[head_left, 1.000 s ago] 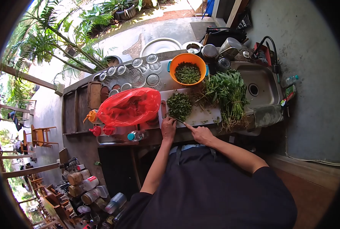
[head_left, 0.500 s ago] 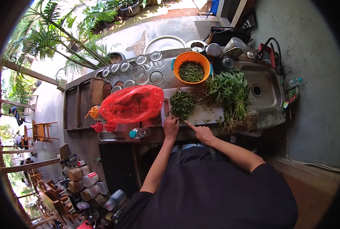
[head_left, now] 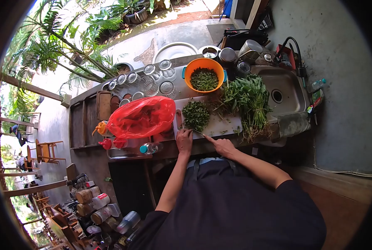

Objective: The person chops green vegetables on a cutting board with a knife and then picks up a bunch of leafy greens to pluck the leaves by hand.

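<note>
At the near edge of the white cutting board [head_left: 229, 123], my right hand [head_left: 224, 147] is closed around a knife, index finger stretched along it. The thin blade [head_left: 199, 132] points left toward my left hand. My left hand [head_left: 184, 141] is closed, its fingertips pinching the near side of a pile of chopped leafy greens [head_left: 195, 114]; the stems within the pinch are mostly hidden. On the board's right side lies a large bunch of uncut leafy greens [head_left: 248, 100], its roots toward me. Behind the board stands an orange colander [head_left: 190, 85] with chopped greens in it.
A red plastic bag [head_left: 142, 116] stands left of the board, with a teal-capped bottle [head_left: 150, 148] in front. Upturned glass jars [head_left: 147, 85] line the back left. To the right is a steel sink [head_left: 292, 85]. Pots [head_left: 227, 56] stand behind.
The whole view has shifted slightly, so the counter appears a little further left. Both hands stay at the board's near edge, with the knife still in my right hand.
</note>
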A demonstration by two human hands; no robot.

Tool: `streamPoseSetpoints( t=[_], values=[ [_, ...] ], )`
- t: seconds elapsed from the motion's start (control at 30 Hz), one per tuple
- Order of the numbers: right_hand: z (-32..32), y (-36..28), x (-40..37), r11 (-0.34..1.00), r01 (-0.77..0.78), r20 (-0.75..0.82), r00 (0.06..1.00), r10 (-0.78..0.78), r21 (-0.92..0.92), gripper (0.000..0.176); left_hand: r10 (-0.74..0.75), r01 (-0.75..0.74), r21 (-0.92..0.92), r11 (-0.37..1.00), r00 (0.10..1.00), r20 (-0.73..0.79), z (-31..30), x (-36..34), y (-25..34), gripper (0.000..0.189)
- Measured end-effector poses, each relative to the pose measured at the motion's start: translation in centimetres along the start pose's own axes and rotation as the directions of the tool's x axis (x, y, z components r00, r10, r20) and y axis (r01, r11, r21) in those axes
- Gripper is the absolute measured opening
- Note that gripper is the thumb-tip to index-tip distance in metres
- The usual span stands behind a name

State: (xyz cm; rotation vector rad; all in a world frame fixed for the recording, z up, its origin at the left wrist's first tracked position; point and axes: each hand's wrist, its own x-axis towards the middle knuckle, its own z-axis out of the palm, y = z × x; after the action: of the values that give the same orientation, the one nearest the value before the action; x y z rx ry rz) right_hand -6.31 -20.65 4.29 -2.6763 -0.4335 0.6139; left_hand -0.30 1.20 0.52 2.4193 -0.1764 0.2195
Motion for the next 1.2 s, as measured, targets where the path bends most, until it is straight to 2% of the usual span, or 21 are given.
streamPoseSetpoints(
  t=[0.17,0.6,0.8,0.87,1.1,1.2],
  values=[
    [-0.8,-0.3,-0.1,1.0,0.0,-0.033,0.999,0.001,0.009,0.079,-0.052,0.052,0.004,0.999,0.998,0.028,0.1,0.1,0.1,0.011],
    [-2.1,-1.8,0.1,0.999,0.002,0.009,1.0,-0.003,0.042,0.071,-0.024,0.024,-0.013,1.0,1.0,0.011,0.4,0.2,0.3,0.012],
    [-0.8,-1.5,0.5,1.0,-0.027,0.047,0.999,0.027,-0.004,0.074,-0.039,0.039,-0.005,0.999,0.999,0.025,0.4,0.2,0.4,0.011],
    [-0.2,-1.4,0.6,0.998,-0.052,0.033,0.998,0.051,0.028,0.082,-0.025,0.025,-0.005,1.0,0.999,0.032,0.3,0.1,0.3,0.011],
    [0.9,-1.5,2.0,1.0,-0.021,-0.044,0.999,0.021,0.018,0.085,0.017,-0.016,0.046,0.999,1.0,-0.027,0.0,-0.5,0.8,0.012],
    [0.8,-1.4,1.9,1.0,-0.008,-0.052,0.999,0.009,0.015,0.085,-0.021,0.021,0.023,1.0,1.0,-0.02,0.5,-0.3,0.2,0.012]
  ],
)
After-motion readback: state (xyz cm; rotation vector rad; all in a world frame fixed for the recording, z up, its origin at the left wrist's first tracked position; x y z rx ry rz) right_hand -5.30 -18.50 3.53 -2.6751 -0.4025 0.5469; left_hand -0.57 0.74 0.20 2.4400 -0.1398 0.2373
